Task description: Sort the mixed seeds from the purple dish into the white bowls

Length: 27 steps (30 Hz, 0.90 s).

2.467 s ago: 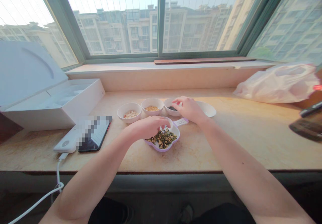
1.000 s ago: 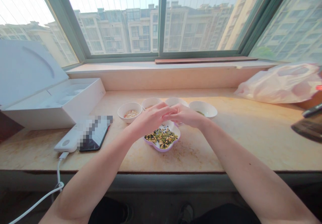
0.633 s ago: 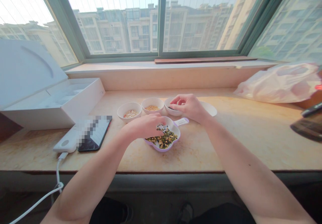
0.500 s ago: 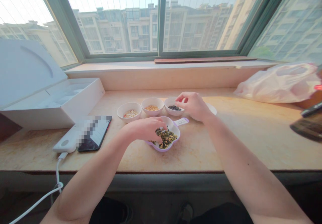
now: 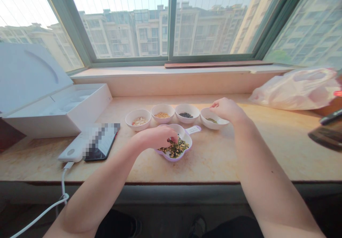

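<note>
My left hand (image 5: 161, 136) reaches into a white, purple-rimmed scoop dish (image 5: 186, 151) with a short labelled handle. Its fingers are curled together in the mixed black, green and yellow beans (image 5: 177, 148); whatever lies between the fingertips is hidden. My right hand (image 5: 226, 109) hangs over the rightmost white bowl (image 5: 215, 125), fingers drawn together. In that bowl lie a few green beans (image 5: 212, 120). Left of it stand a bowl of black beans (image 5: 186, 115), one of yellow beans (image 5: 161, 115) and one of pale flat pieces (image 5: 139, 121).
An open white box (image 5: 88, 106) stands at the left. Before it lie a phone (image 5: 103, 147) and a white power bank (image 5: 71, 153) with a cable (image 5: 63, 181). To the right are a plastic bag (image 5: 296, 90) and a dark glass-like object (image 5: 327, 134). A window is behind.
My hands, together above the dish one second ago, are apart. My right hand has gone from the black-bean bowl rightward to the green-bean bowl. My left fingers have curled into the mixed beans.
</note>
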### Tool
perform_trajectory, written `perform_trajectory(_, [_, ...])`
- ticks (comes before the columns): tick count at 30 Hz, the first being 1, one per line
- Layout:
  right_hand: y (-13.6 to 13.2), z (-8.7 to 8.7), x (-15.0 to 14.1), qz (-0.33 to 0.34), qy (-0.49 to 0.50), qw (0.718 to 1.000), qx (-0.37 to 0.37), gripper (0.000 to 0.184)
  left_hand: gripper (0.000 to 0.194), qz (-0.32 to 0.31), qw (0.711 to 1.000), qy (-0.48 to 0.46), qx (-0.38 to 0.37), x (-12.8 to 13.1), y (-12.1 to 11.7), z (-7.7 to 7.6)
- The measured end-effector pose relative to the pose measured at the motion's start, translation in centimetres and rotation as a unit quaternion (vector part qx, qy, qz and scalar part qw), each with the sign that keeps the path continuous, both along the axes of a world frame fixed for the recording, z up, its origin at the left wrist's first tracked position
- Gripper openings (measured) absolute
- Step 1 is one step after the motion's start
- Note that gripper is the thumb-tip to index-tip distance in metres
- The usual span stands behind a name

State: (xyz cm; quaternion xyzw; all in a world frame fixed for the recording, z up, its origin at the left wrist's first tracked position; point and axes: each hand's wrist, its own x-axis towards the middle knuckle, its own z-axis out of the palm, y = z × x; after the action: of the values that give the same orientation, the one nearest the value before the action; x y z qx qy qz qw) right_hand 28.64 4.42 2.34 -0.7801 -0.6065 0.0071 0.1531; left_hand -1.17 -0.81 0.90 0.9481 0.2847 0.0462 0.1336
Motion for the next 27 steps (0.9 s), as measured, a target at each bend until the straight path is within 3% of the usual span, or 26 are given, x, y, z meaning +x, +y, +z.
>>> perform_trajectory(3, [0.2, -0.2, 0.6, -0.003, -0.004, 1.000, -0.017, 0.014, 0.036, -0.023, 0.999, 0.037, -0.030, 0.1, 0.3, -0.2])
perform_trajectory(8, [0.4, -0.2, 1.2, -0.001, 0.008, 0.999, -0.051, 0.008, 0.039, -0.012, 0.998, 0.011, -0.062, 0.2, 0.5, -0.3])
perform_trajectory(14, [1.2, -0.8, 2.2, 0.028, 0.031, 0.995, -0.088, 0.012, 0.041, 0.004, 0.998, -0.003, -0.056, 0.1, 0.2, 0.0])
perform_trajectory(21, [1.7, -1.7, 2.7, 0.022, 0.023, 0.998, -0.053, 0.025, 0.050, -0.007, 0.999, -0.030, -0.028, 0.0, 0.3, 0.1])
perform_trajectory(27, [1.0, -1.1, 1.4, 0.007, 0.002, 0.999, -0.044, 0.026, 0.056, 0.007, 0.996, -0.086, 0.007, 0.1, 0.1, 0.1])
